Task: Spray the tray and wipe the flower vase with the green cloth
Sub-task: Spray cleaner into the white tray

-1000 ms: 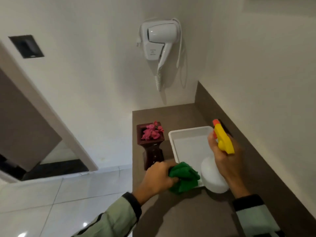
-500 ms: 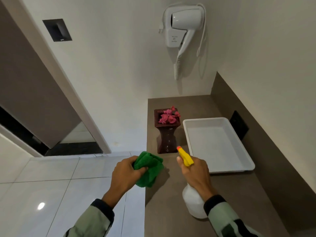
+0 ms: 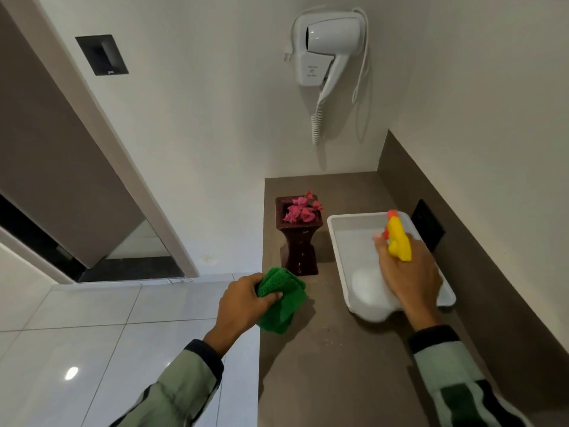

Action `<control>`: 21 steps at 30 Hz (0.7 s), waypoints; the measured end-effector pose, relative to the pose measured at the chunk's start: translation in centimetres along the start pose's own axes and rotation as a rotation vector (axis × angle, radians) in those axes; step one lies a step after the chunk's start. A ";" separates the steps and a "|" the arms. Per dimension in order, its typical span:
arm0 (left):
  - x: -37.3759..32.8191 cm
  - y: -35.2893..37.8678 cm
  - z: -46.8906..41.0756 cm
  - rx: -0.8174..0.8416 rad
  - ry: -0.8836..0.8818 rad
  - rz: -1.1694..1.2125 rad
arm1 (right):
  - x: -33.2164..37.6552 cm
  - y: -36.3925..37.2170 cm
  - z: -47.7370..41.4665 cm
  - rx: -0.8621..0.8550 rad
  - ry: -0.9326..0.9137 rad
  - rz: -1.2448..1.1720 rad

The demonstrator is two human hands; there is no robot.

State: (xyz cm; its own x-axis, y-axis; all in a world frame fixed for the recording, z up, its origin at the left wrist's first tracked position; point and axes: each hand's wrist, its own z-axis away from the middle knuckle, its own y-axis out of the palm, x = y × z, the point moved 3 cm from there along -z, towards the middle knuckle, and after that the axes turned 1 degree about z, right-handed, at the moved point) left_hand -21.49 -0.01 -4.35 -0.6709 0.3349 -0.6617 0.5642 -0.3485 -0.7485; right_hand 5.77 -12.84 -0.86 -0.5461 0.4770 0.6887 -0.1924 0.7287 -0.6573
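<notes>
A white rectangular tray (image 3: 349, 235) lies on the brown counter at the right. Over it, my right hand (image 3: 409, 272) grips a white spray bottle (image 3: 369, 291) with a yellow trigger head and orange nozzle pointing toward the far end of the tray. A dark red vase (image 3: 300, 251) with pink flowers stands upright to the left of the tray. My left hand (image 3: 243, 303) holds a bunched green cloth (image 3: 281, 298) at the counter's left edge, just in front of the vase and not touching it.
The brown counter (image 3: 332, 365) runs along the right wall, with a black socket (image 3: 426, 224) behind the tray. A white hair dryer (image 3: 326, 50) hangs on the back wall. White floor tiles and a doorway lie to the left.
My right hand has carried the spray bottle from in front of the vase rightward over the tray. My left hand with the cloth stays near the counter's left edge.
</notes>
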 end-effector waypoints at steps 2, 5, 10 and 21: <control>-0.5 0.3 -0.3 0.011 0.013 0.009 | -1.1 0.0 -2.1 0.017 0.033 -0.037; -1.2 0.5 -0.6 0.014 0.030 0.027 | -3.9 1.6 -4.7 0.089 0.182 -0.200; -2.0 0.8 -0.8 0.040 0.068 0.071 | -7.5 2.9 -7.0 0.029 0.322 -0.200; -2.6 0.0 -1.3 0.380 0.370 0.031 | 0.4 1.5 5.0 0.615 0.053 -0.452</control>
State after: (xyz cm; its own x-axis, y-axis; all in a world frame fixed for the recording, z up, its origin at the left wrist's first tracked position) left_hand -19.13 0.20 -2.72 -0.4031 0.5824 -0.7059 0.3203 -0.6328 -0.7049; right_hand 1.19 -13.96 -3.09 -0.2699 0.2314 0.9347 -0.8154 0.4613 -0.3497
